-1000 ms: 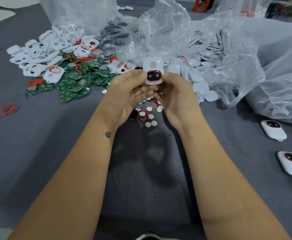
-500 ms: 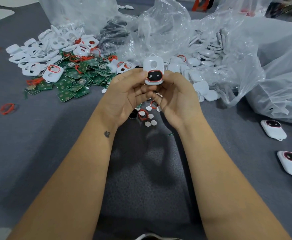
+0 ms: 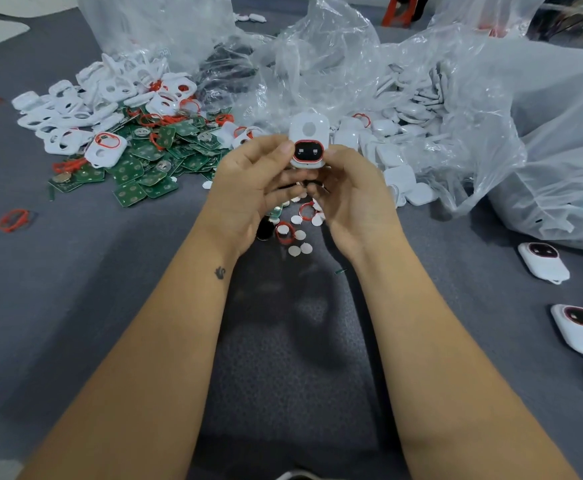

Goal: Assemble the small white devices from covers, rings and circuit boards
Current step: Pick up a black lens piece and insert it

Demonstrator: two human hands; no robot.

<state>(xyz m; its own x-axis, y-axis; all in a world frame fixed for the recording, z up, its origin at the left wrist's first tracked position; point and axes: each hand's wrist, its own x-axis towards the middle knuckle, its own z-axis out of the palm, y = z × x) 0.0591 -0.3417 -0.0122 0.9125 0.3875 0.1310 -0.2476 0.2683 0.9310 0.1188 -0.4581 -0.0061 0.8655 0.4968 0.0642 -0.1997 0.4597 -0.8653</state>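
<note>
Head view is giving me both hands raised together over the grey table (image 3: 75, 306), and I am seeing one small white device (image 3: 308, 140) held between them. My left hand (image 3: 248, 188) is pinching the device's left edge, thumb on the front and fingers (image 3: 283, 194) curled under it; my right hand (image 3: 355, 199) is gripping the right edge the same way, its fingers curled in behind. The device is standing upright, facing me, its dark window ringed in red and a round hole showing above it.

Loose white discs (image 3: 299, 242) and a red ring (image 3: 284, 233) are lying on the table just below the hands. Green circuit boards (image 3: 144, 171) are lying heaped to the left, touching a pile of white covers (image 3: 75, 109) with more red rings among them. Clear plastic bags (image 3: 456, 98) are sitting behind and to the right, holding further white parts. Finished devices (image 3: 544, 261) are lying well apart at the right edge. I am not making out any readable writing or brand on any part.
</note>
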